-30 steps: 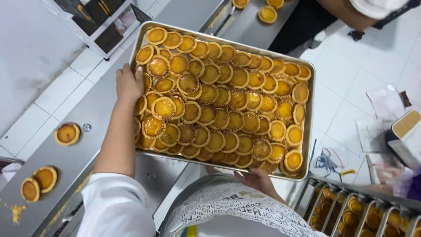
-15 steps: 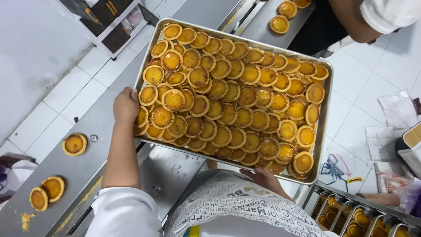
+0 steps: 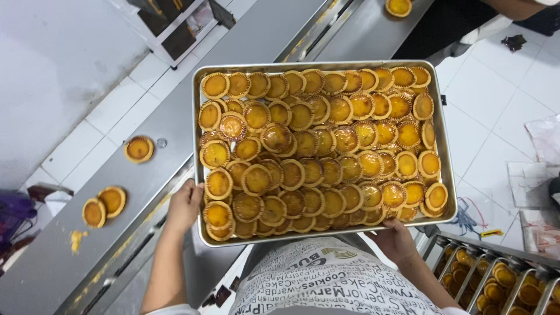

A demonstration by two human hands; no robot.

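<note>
I hold a large metal baking tray (image 3: 443, 175) level in front of my body, above a steel counter. It is packed with several golden tarts (image 3: 315, 146) in fluted paper cups, some overlapping. My left hand (image 3: 184, 205) grips the tray's near left corner from the side. Under the near right edge, my right hand (image 3: 395, 239) holds the tray, fingers mostly hidden beneath it. My printed apron (image 3: 332, 286) shows below.
A long steel counter (image 3: 146, 192) runs diagonally at left with three loose tarts (image 3: 138, 149) on it. A rack of tart-filled trays (image 3: 496, 280) stands at lower right. Another person (image 3: 461, 23) stands at the top right beside a tart (image 3: 398, 7). White tiled floor lies at right.
The tray has shifted right and nearer in view. My left hand slid from the middle of the tray's left side to its near left corner; my right hand stays under the near edge.
</note>
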